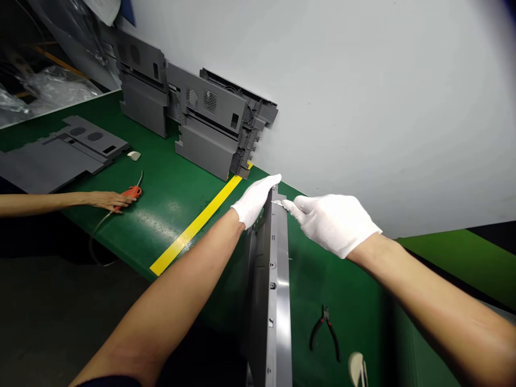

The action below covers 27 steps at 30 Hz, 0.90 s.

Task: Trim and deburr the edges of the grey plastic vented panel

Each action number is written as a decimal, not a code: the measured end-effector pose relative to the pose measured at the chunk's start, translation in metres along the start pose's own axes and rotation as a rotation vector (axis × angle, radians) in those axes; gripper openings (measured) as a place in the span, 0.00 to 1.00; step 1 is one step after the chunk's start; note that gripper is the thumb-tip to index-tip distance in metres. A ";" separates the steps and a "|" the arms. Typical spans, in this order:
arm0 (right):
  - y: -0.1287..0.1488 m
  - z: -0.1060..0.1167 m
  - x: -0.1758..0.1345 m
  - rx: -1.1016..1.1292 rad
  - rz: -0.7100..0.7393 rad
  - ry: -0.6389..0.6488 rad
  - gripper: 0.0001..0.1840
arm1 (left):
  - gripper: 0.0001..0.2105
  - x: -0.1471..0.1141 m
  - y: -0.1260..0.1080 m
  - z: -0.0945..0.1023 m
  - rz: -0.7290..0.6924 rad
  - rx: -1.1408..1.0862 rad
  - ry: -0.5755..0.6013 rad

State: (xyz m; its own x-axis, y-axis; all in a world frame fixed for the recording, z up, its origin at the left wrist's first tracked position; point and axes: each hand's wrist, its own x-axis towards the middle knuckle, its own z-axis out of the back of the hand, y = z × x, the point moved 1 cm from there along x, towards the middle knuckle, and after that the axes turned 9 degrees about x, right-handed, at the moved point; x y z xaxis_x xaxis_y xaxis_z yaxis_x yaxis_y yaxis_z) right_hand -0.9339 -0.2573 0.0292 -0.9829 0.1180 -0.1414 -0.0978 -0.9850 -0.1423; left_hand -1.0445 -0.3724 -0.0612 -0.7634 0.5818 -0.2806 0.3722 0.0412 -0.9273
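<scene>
Both my hands wear white gloves. A long grey plastic panel [273, 301] stands on edge on the green table [173, 199], running away from me. My left hand [255, 200] grips the far top end of the panel from its left side. My right hand [331, 221] is at the same far end from the right, its fingertips pinching a small pale piece [279, 202] at the panel's top edge.
Grey panels [201, 118] lean against the white wall at the back. Another grey panel [56, 153] lies flat far left. A co-worker's bare hand [108, 200] holds an orange tool [131, 192]. Black pliers [324, 328] lie near right. A yellow stripe [193, 228] crosses the table.
</scene>
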 end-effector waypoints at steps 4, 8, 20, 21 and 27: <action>-0.002 -0.003 0.000 0.022 -0.005 0.005 0.38 | 0.19 0.001 0.000 0.000 -0.028 0.022 0.000; -0.003 -0.005 -0.002 0.038 -0.001 0.001 0.38 | 0.19 0.001 0.000 -0.001 -0.030 0.022 0.009; -0.004 -0.010 -0.011 0.064 0.078 -0.048 0.39 | 0.18 0.000 -0.001 -0.002 -0.002 -0.006 0.000; -0.004 -0.011 -0.013 0.091 0.104 -0.058 0.38 | 0.19 0.000 -0.001 -0.003 0.008 -0.021 0.005; -0.016 -0.002 -0.032 0.784 -0.074 -0.174 0.32 | 0.15 -0.001 0.002 0.000 -0.037 0.017 -0.043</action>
State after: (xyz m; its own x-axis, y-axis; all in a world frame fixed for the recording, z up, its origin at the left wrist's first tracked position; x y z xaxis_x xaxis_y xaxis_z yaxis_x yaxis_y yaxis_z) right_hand -0.9010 -0.2452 0.0343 -0.9734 0.2291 0.0055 -0.1814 -0.7850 0.5923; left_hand -1.0433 -0.3726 -0.0628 -0.7987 0.5445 -0.2561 0.3346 0.0481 -0.9411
